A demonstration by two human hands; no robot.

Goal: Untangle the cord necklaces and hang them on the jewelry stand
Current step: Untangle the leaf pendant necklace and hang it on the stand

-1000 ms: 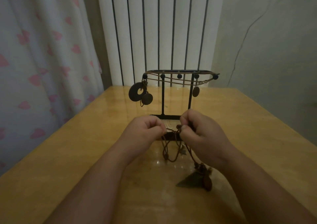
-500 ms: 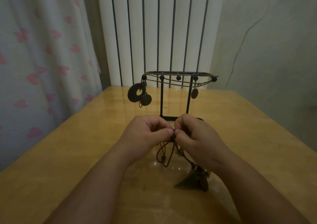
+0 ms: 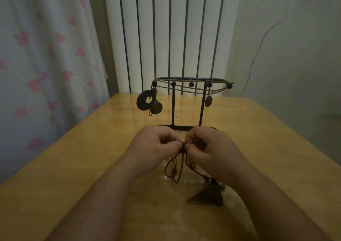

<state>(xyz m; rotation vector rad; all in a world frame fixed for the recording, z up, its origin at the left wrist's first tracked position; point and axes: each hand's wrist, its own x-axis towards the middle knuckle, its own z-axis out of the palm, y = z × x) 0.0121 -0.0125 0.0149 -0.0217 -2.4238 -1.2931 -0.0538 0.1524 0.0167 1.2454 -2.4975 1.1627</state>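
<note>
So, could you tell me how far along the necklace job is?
Done: cords with three pendants hang on the jewelry stand. In hand: the left hand and right hand pinch a knot in the tangled cords. Left: freeing and hanging them; their dark pendants lie on the table.

Left hand (image 3: 155, 146) and right hand (image 3: 208, 148) pinch a cord knot (image 3: 182, 147); pendants (image 3: 208, 196) lie on the table (image 3: 73, 167) before the stand (image 3: 190, 104).

A glossy wooden table (image 3: 73, 167) fills the lower half, from 3 round to 9 o'clock. At 10 o'clock hangs a pale curtain (image 3: 46, 56) with pink hearts, and at 12 stands a white panel (image 3: 162, 37) with dark upright bars. At 2 o'clock a plain wall (image 3: 299, 65) bears a thin dark line (image 3: 259, 47), either a crack or a wire.
</note>
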